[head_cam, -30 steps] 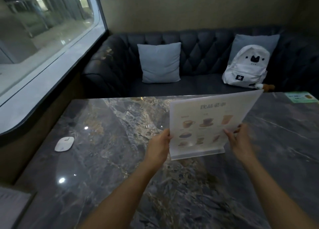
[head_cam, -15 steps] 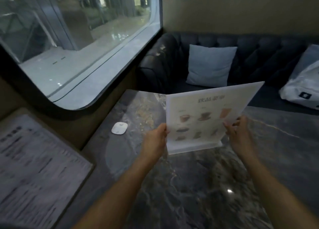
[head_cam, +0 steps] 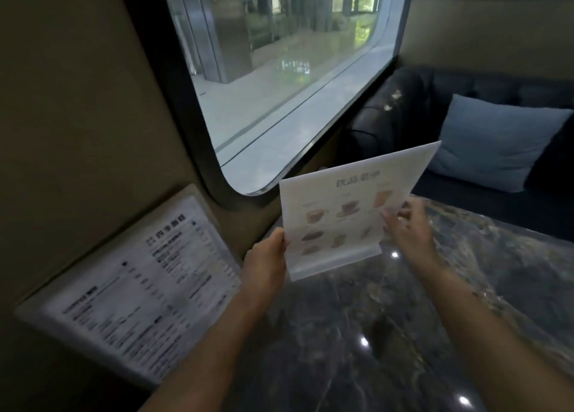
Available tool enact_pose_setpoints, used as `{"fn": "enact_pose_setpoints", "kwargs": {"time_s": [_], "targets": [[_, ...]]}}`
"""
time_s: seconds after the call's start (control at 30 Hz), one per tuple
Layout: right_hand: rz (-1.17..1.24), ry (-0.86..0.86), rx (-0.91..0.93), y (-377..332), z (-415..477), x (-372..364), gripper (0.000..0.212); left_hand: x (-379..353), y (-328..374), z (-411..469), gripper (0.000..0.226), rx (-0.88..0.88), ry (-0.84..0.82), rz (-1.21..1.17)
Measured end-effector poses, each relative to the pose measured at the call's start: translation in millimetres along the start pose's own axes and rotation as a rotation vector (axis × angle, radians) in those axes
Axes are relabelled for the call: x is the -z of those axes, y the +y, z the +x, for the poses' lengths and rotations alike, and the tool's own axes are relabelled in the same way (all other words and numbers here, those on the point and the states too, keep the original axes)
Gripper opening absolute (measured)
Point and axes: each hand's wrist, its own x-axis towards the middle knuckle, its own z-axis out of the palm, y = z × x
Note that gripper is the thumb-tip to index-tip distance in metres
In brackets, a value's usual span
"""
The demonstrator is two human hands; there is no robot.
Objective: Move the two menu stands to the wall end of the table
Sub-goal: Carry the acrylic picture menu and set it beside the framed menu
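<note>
A clear acrylic menu stand with drink pictures (head_cam: 344, 209) is held above the dark marble table (head_cam: 388, 334), close to the wall end. My left hand (head_cam: 267, 256) grips its lower left edge and my right hand (head_cam: 407, 225) grips its right edge. The stand is tilted, with its base just over the tabletop. A second menu stand with black text (head_cam: 139, 287) leans against the beige wall at lower left, blurred.
A large window (head_cam: 279, 85) with a dark frame runs along the wall above the table end. A dark tufted sofa (head_cam: 403, 110) with a blue-grey cushion (head_cam: 497, 144) sits behind the table.
The drink menu stand has moved left toward the wall in both hands. The view has swung left, bringing the text menu stand and window fully in; the small white object is now out of sight.
</note>
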Motion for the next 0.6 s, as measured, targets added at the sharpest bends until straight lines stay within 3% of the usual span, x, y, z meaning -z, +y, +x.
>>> {"fn": "enact_pose_setpoints", "kwargs": {"time_s": [0.13,0.33,0.5,0.6], "targets": [[0.122,-0.085,-0.034,-9,18,-45,0.019,9,-27,2,0.009,0.061,0.021,0.049],[0.184,-0.174,-0.003,-15,37,-92,0.021,13,-54,7,0.013,0.294,-0.072,0.127],[0.174,-0.225,-0.019,-7,43,-106,0.023,24,-56,12,0.009,0.281,-0.036,0.177],[0.180,-0.245,-0.035,-5,45,-111,0.022,44,-43,16,0.005,0.217,0.076,0.136]]}}
